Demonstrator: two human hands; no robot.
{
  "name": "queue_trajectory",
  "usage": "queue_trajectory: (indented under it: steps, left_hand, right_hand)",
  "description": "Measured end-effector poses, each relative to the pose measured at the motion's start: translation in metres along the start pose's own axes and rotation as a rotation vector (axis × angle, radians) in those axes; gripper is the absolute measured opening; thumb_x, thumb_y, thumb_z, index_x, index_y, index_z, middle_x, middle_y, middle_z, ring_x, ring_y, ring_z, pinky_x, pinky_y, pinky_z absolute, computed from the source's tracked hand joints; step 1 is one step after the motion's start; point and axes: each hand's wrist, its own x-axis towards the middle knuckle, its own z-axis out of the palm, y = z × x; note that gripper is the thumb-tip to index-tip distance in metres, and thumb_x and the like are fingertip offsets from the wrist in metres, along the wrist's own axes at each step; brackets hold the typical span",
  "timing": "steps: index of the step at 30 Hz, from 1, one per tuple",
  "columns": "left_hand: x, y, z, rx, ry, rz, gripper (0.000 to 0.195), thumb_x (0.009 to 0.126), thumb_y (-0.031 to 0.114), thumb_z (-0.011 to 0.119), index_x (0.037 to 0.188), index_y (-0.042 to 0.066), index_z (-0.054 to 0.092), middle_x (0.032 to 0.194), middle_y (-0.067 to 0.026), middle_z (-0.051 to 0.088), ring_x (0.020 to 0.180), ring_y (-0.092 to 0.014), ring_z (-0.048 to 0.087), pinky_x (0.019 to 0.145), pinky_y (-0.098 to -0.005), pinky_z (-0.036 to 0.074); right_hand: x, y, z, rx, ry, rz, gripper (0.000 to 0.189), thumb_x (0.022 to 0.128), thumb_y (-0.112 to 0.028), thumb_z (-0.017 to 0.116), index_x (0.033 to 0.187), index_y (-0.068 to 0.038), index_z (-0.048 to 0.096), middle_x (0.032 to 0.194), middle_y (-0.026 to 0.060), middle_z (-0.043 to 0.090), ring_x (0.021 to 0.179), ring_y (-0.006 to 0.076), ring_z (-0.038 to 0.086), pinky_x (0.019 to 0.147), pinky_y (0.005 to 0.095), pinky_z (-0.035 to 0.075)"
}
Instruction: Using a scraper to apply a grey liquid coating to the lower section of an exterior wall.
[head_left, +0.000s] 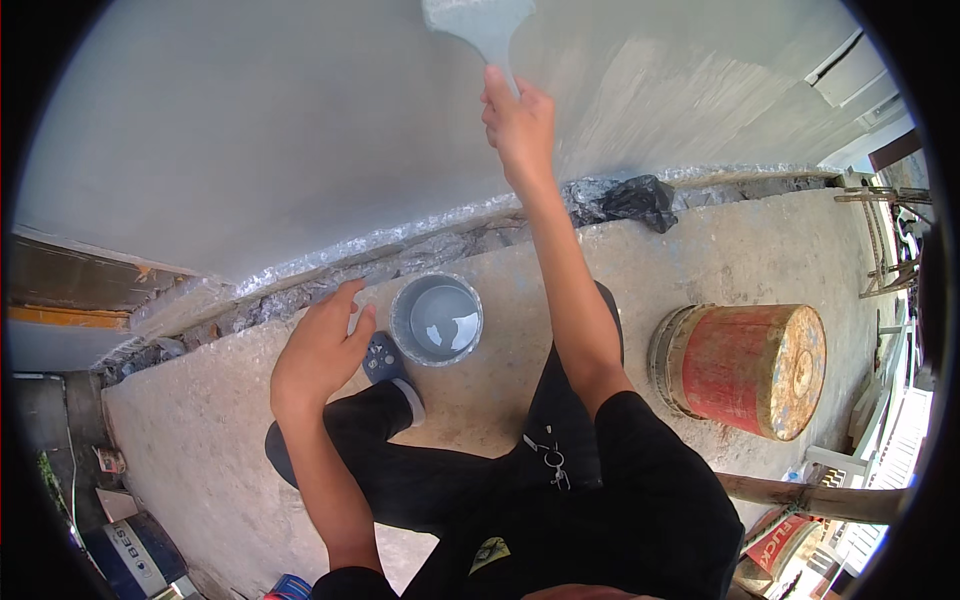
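Observation:
My right hand grips the handle of a wide, grey-coated paintbrush, raised against the wall. Part of the brush head runs off the top of the view. Grey coating covers the wall, with lighter streaks to the right of the brush. Below, a round bucket of grey liquid paint rests on the concrete ledge, in front of my blue clog. Holding nothing, my left hand hovers left of the bucket with its fingers apart.
An overturned red bucket with a rusty bottom stands to the right. Crumpled black plastic lies in the gap along the wall's foot. A wooden pole crosses at lower right, near another red bucket. A dark blue drum is at lower left.

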Motion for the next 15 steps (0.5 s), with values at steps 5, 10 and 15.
queue_trajectory:
  steps: [5, 10, 15]
  left_hand:
    - [-0.005, -0.009, -0.005, -0.024, -0.015, -0.053, 0.043, 0.091, 0.028, 0.05, 0.122, -0.002, 0.051, 0.105, -0.0283, 0.061, 0.102, -0.039, 0.058, 0.088, -0.0427, 0.045]
    - [0.006, -0.005, -0.003, 0.025, 0.004, -0.038, 0.044, 0.092, 0.029, 0.049, 0.122, -0.003, 0.051, 0.107, -0.0285, 0.061, 0.105, -0.039, 0.057, 0.09, -0.0428, 0.044]
    - [-0.005, -0.008, -0.001, -0.023, -0.01, -0.029, 0.043, 0.092, 0.028, 0.049, 0.121, -0.002, 0.052, 0.108, -0.0282, 0.06, 0.105, -0.038, 0.057, 0.09, -0.0439, 0.044]
  right_hand:
    - [0.009, 0.107, -0.006, -0.074, 0.022, 0.115, 0.037, 0.091, -0.034, 0.061, 0.071, -0.005, 0.051, 0.053, -0.0029, 0.042, 0.043, 0.005, 0.037, 0.038, 0.0219, 0.024]
    - [-0.059, 0.271, -0.11, -0.251, 0.222, 0.72, 0.034, 0.091, -0.028, 0.06, 0.068, -0.003, 0.055, 0.054, 0.0029, 0.049, 0.041, 0.0127, 0.043, 0.035, 0.0297, 0.028]
    - [-0.016, 0.207, -0.075, -0.199, 0.217, 0.651, 0.035, 0.093, -0.028, 0.058, 0.068, -0.003, 0.053, 0.051, 0.001, 0.043, 0.038, 0.0104, 0.036, 0.034, 0.0278, 0.024]
